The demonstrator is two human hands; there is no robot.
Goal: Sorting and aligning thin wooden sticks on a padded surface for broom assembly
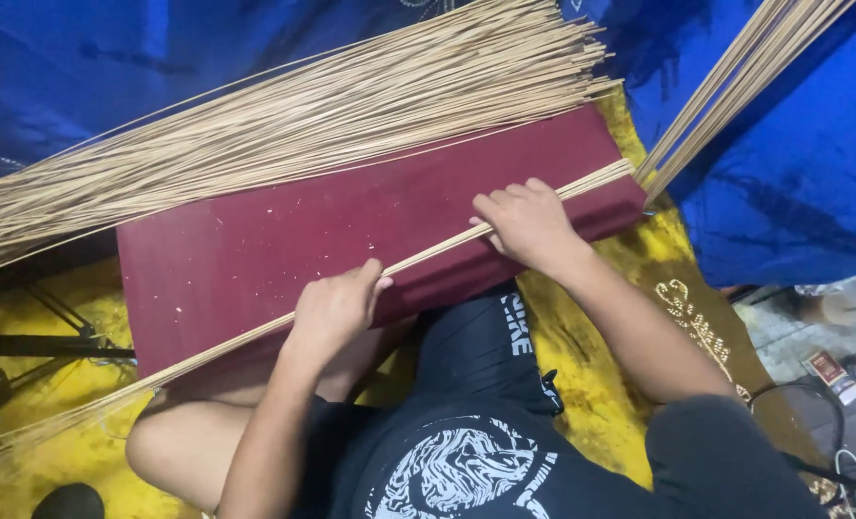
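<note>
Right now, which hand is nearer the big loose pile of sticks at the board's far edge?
Right. The right hand sits just below the big stick pile; the left hand is at the maroon board's near edge, farther away.

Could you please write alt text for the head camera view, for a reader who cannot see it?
A seated person's left hand and right hand press a thin bundle of sticks against a dark red board on their lap. A larger pile of sticks lies across the board's far edge, with blue cloth behind.
</note>
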